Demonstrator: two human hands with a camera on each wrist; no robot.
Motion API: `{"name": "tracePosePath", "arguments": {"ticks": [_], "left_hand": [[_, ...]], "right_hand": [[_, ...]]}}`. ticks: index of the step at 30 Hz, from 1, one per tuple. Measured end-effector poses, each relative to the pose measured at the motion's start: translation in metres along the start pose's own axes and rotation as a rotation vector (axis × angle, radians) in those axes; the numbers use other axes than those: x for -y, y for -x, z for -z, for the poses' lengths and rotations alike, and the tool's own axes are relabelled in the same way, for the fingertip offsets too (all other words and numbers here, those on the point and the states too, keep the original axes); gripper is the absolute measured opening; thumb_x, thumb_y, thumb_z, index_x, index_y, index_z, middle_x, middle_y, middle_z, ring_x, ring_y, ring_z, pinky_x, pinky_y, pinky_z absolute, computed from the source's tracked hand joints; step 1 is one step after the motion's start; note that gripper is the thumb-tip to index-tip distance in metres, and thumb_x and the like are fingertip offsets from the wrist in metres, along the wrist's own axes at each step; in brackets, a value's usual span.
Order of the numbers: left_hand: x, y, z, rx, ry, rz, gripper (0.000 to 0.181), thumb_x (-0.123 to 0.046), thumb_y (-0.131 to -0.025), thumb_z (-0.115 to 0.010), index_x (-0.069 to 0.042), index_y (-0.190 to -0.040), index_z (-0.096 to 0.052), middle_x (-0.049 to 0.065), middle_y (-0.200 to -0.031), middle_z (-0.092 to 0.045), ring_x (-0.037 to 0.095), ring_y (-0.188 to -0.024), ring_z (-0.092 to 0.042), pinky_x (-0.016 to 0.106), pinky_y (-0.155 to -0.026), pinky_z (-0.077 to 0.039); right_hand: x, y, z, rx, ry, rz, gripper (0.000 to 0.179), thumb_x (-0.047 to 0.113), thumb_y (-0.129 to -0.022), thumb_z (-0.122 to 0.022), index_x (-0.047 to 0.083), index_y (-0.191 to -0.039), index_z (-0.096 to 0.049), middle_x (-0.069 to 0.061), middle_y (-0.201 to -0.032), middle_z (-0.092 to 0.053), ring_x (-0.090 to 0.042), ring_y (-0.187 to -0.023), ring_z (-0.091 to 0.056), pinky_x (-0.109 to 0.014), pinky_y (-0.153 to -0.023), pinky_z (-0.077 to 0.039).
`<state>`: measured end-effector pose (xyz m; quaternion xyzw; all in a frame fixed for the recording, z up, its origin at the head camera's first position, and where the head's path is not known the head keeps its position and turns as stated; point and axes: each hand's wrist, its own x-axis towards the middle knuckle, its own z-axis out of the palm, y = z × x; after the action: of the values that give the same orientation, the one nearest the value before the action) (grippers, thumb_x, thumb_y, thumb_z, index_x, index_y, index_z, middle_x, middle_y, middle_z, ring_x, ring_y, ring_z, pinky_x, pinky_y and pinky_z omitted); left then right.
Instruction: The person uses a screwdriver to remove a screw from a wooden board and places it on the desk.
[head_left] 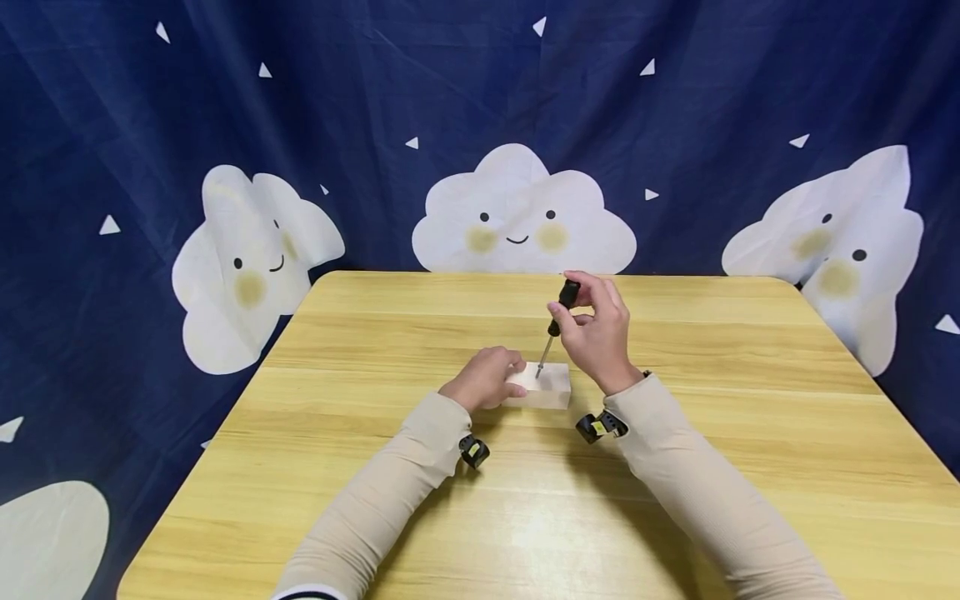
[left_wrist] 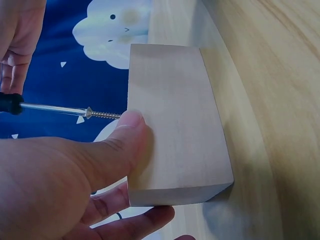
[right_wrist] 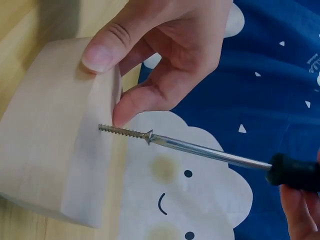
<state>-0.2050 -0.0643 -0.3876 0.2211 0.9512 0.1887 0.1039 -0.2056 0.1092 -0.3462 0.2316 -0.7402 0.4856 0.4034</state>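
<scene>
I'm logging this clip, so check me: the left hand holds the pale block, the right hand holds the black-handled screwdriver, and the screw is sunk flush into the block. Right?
One fix: the screw isn't flush; the right wrist view shows its threads standing out from the pale block. The left hand does hold the block, the right hand the black-handled screwdriver.

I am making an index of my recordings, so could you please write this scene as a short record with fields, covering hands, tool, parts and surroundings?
Left hand: grips the wooden block at its left end
Right hand: holds the screwdriver by its handle
Tool: screwdriver, black handle, metal shaft, tip at the screw's head
Fastener: metal screw, point down at the block's top face, most thread exposed
Surface: wood-grain table
Background: dark blue cloth printed with smiling clouds
</scene>
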Motion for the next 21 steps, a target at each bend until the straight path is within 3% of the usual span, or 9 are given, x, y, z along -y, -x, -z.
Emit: {"name": "tracePosePath", "arguments": {"ticks": [5, 7, 11, 15, 19, 21], "left_hand": [[0.000, 0.000, 0.000, 0.000, -0.007, -0.005, 0.038, -0.028, -0.086, -0.074, -0.007, -0.116, -0.064, 0.008, -0.114, -0.065, 0.024, -0.107, -0.058, 0.036, -0.097, -0.046], [0.000, 0.001, 0.001, 0.000, -0.008, -0.008, 0.038, -0.028, -0.086, -0.074, -0.007, -0.116, -0.064, 0.008, -0.114, -0.065, 0.024, -0.108, -0.058, 0.036, -0.097, -0.046], [0.000, 0.001, 0.002, -0.002, -0.004, -0.013, 0.039, -0.028, -0.086, -0.074, -0.007, -0.117, -0.064, 0.008, -0.115, -0.064, 0.024, -0.108, -0.058, 0.036, -0.097, -0.046], [0.000, 0.001, 0.002, -0.009, -0.004, -0.022, 0.036, -0.028, -0.086, -0.074, -0.007, -0.114, -0.065, 0.007, -0.112, -0.065, 0.022, -0.105, -0.058, 0.035, -0.095, -0.046], [0.000, 0.001, 0.002, -0.008, -0.009, -0.025, 0.036, -0.028, -0.086, -0.074, -0.007, -0.113, -0.065, 0.007, -0.112, -0.065, 0.022, -0.105, -0.058, 0.035, -0.095, -0.046], [0.000, 0.001, 0.002, -0.006, -0.012, -0.028, 0.035, -0.028, -0.086, -0.074, -0.007, -0.113, -0.064, 0.007, -0.111, -0.065, 0.022, -0.104, -0.058, 0.034, -0.095, -0.047]], "right_hand": [[0.023, -0.006, 0.005, 0.061, -0.069, 0.021, 0.040, -0.023, -0.079, -0.063, -0.015, -0.118, -0.054, -0.029, -0.092, -0.060, -0.040, -0.077, -0.066, -0.015, -0.065, -0.054], [0.033, -0.008, 0.006, 0.069, -0.065, 0.024, 0.041, -0.023, -0.077, -0.066, -0.016, -0.116, -0.055, -0.030, -0.093, -0.058, -0.041, -0.079, -0.065, -0.020, -0.065, -0.056], [0.040, -0.008, 0.007, 0.036, -0.018, 0.017, 0.046, -0.018, -0.070, -0.078, -0.015, -0.111, -0.057, -0.029, -0.090, -0.053, -0.039, -0.076, -0.060, -0.016, -0.062, -0.054], [0.037, -0.008, 0.005, 0.031, -0.043, 0.028, 0.043, -0.022, -0.072, -0.073, -0.016, -0.111, -0.056, -0.029, -0.089, -0.054, -0.039, -0.073, -0.062, -0.013, -0.064, -0.053], [0.025, -0.005, 0.002, 0.115, -0.140, 0.048, 0.041, -0.025, -0.080, -0.060, -0.017, -0.119, -0.051, -0.032, -0.097, -0.058, -0.042, -0.082, -0.067, -0.023, -0.073, -0.056], [0.016, -0.003, 0.000, 0.137, -0.155, 0.043, 0.042, -0.023, -0.082, -0.061, -0.015, -0.122, -0.051, -0.031, -0.102, -0.059, -0.041, -0.087, -0.067, -0.026, -0.076, -0.056]]}}
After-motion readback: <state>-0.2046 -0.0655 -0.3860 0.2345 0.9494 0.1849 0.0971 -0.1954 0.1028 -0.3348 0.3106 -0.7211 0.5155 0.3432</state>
